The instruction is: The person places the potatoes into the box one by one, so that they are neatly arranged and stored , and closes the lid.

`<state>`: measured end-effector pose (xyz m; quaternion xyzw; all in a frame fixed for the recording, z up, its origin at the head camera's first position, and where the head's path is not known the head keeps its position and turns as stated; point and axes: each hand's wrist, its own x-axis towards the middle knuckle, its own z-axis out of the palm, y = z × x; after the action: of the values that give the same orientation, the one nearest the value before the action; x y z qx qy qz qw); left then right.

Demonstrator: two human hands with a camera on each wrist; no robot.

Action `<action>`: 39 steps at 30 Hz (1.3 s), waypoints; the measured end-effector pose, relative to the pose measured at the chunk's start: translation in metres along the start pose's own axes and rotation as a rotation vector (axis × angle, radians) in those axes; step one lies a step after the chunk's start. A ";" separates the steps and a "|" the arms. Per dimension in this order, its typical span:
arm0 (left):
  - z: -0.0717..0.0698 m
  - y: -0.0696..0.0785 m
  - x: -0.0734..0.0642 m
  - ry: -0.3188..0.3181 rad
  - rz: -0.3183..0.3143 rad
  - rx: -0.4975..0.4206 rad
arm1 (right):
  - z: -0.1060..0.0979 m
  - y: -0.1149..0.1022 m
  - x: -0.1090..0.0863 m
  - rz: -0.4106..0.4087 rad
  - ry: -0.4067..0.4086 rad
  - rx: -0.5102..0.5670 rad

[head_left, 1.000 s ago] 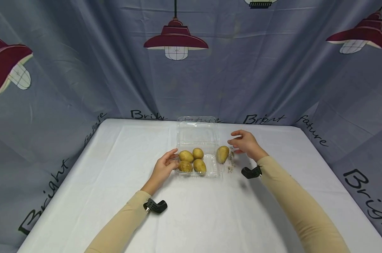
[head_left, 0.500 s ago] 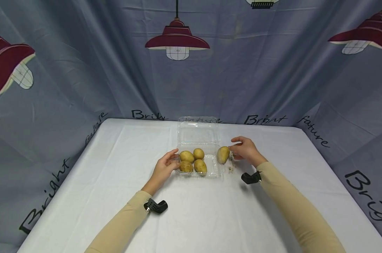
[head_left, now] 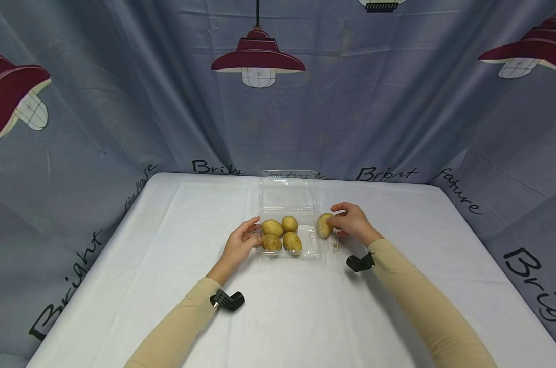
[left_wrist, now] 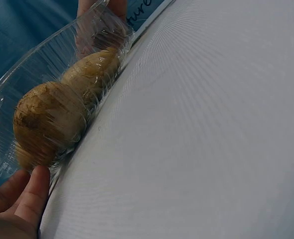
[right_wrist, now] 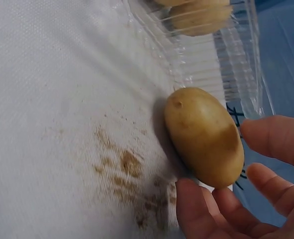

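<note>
Four-sided and clear, a plastic clamshell box [head_left: 311, 241] stands on the table with its lid [head_left: 289, 195] raised at the back. Several potatoes [head_left: 272, 228] lie in its left part. My left hand [head_left: 237, 250] rests its fingertips against the box's left side; the left wrist view shows fingers touching the wall beside a dirt-marked potato [left_wrist: 47, 119]. Outside the box, close to its right side, lies another potato [right_wrist: 204, 134]. My right hand [head_left: 355, 223] is at this potato's right end, fingers spread around it, with no firm grip visible.
Brown dirt smudges [right_wrist: 129, 164] mark the white tablecloth [head_left: 278, 317] beside the loose potato. A blue-grey curtain [head_left: 342, 117] printed with lamps and lettering hangs behind the table. Black wrist cameras [head_left: 229, 300] sit at both sleeves.
My right hand has come down and moved left to the loose potato, its fingers now overlapping that potato's right side. The left hand, the box and the potatoes stay in place.
</note>
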<state>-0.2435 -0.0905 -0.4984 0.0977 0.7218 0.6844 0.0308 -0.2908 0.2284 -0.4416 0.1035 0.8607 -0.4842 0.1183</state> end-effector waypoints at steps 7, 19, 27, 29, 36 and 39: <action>0.000 -0.003 0.001 0.003 0.006 -0.002 | 0.008 -0.005 0.002 -0.016 0.022 -0.072; 0.000 -0.001 0.001 0.001 -0.012 -0.008 | 0.010 -0.007 0.004 -0.057 0.010 -0.159; 0.000 -0.001 0.001 0.001 -0.007 -0.012 | 0.010 -0.007 0.004 -0.077 -0.008 -0.194; 0.000 -0.001 0.001 0.002 -0.011 -0.012 | 0.011 -0.006 0.004 -0.078 -0.010 -0.196; 0.000 -0.001 0.001 0.005 -0.011 -0.005 | 0.012 -0.004 0.001 -0.103 0.006 -0.198; 0.000 -0.001 0.002 0.007 -0.012 -0.003 | 0.012 -0.003 0.001 -0.122 0.015 -0.194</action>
<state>-0.2451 -0.0902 -0.4994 0.0909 0.7213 0.6858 0.0324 -0.2912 0.2167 -0.4456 0.0425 0.9090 -0.4044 0.0917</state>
